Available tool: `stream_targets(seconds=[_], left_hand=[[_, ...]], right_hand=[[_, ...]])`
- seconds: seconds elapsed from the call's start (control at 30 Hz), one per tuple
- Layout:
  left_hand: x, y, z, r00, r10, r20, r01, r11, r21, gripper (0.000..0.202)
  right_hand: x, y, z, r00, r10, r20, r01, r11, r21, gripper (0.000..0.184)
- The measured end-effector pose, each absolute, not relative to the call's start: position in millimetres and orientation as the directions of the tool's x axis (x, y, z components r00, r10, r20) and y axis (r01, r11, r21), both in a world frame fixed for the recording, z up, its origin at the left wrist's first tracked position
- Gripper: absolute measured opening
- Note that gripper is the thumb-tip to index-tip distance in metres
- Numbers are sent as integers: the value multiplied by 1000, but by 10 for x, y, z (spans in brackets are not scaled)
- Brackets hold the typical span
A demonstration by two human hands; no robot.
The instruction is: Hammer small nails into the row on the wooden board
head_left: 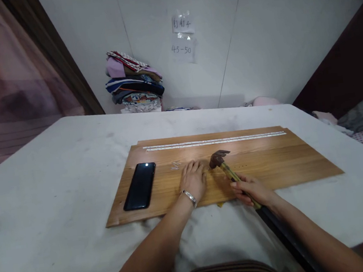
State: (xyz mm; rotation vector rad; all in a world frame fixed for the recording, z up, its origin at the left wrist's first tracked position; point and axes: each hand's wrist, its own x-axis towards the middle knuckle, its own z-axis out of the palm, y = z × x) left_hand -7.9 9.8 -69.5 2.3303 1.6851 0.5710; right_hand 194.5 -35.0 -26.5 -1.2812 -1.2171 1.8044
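My right hand (248, 189) is closed round the yellow-and-black handle of a claw hammer (217, 160). The hammer's brown head is low over the middle of a wooden board (288, 154), its claw pointing up and right. I cannot tell whether its face touches the wood or a nail. Just left of the head, my left hand (193, 179) lies flat on the board with its fingers stretched forward, a silver bracelet at the wrist. Several loose nails (175, 166) lie beyond its fingertips to the left. A row of small dark dots (239, 166) runs right of the hammer head.
A black phone (140, 186) lies on the board's left part. Two white ruled strips (215, 141) run along its far edge. Beneath is a table with a white cover (50, 190). Folded cloths (136, 82) are stacked behind it against the wall, where paper notes (184, 48) hang.
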Motion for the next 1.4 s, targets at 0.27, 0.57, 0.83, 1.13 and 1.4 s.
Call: stream_targets(seconds=[0.27, 0.57, 0.83, 1.13, 1.4], left_hand=[[-78, 107, -729, 265, 946, 188, 858, -320, 402, 35], [-70, 108, -725, 265, 946, 188, 855, -320, 407, 34], [-75, 102, -702, 270, 945, 186, 854, -324, 408, 35], [-68, 104, -702, 263, 949, 176, 864, -312, 394, 36], [-73, 100, -691, 264, 950, 164, 864, -309, 398, 34]], right_hand=[[1935, -346, -276, -340, 856, -390, 37, -402, -915, 38], [1929, -368, -212, -345, 860, -376, 42, -386, -921, 37], [1946, -344, -280, -343, 859, -380, 29, -395, -918, 38], [1926, -355, -246, -356, 853, -381, 22, -400, -916, 38], [1951, -363, -268, -333, 860, -387, 39, -398, -917, 42]])
